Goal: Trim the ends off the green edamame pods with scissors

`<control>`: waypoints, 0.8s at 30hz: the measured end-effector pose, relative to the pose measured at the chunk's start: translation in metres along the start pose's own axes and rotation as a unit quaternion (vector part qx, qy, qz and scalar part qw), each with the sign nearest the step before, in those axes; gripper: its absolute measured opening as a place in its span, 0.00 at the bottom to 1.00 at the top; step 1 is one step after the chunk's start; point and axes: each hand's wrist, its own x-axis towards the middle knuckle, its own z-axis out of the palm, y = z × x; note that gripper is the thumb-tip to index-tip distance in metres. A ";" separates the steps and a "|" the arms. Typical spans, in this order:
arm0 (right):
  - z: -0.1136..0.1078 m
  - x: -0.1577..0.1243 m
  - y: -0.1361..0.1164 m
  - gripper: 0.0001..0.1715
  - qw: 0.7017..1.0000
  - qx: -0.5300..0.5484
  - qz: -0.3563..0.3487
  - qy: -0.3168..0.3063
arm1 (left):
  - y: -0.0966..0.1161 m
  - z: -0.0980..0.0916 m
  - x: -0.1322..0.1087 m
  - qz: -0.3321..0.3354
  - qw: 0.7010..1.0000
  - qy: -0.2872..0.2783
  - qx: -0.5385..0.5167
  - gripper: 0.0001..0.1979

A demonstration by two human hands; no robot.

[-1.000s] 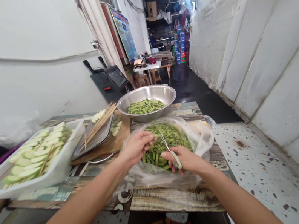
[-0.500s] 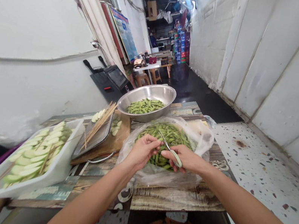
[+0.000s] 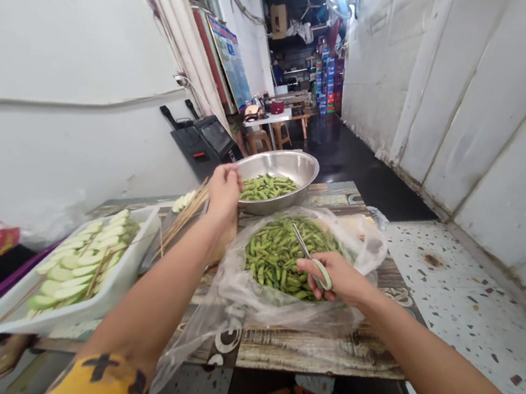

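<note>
My right hand grips a pair of scissors with pale green handles, the blades pointing up and left over the pods. Beneath it, green edamame pods fill an opened clear plastic bag on the table. My left hand is at the left rim of a steel bowl, its fingers curled together. Whatever those fingers may hold is hidden from me. More edamame pods lie inside the bowl.
Sliced pale green vegetable on sticks lies in a white tray on the left. Wooden skewers rest on a metal tray beside my left forearm. The patterned table ends close to my lap.
My left hand has left the scissors' tips and moved up and left to the bowl's rim. The right hand still holds the scissors above the bag. The view has shifted slightly.
</note>
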 end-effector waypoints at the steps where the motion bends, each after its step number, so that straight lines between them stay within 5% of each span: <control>1: -0.001 0.001 0.001 0.21 1.000 0.002 -0.002 -0.002 | 0.001 0.001 0.013 0.046 0.995 -0.023 0.087 0.13; 3: -0.002 0.003 0.005 0.21 1.000 0.011 -0.005 0.000 | 0.002 0.001 0.024 0.126 0.962 -0.075 0.230 0.15; 6: -0.005 0.007 0.010 0.22 0.999 0.028 -0.019 0.008 | -0.006 -0.003 0.001 0.203 0.902 -0.195 0.327 0.11; 9: -0.006 0.011 0.015 0.23 0.999 0.034 -0.030 0.008 | -0.026 -0.007 -0.040 0.137 0.864 -0.338 0.347 0.03; 13: -0.005 0.011 0.016 0.23 0.999 0.030 -0.025 -0.010 | -0.052 -0.003 -0.072 0.081 0.870 -0.344 0.343 0.07; 19: -0.001 0.005 0.008 0.22 1.000 -0.006 -0.026 -0.016 | -0.055 0.009 -0.068 0.045 0.885 -0.339 0.317 0.15; 24: -0.001 0.004 0.006 0.23 0.999 -0.026 -0.001 -0.040 | -0.040 -0.007 -0.062 0.021 0.894 -0.353 0.275 0.03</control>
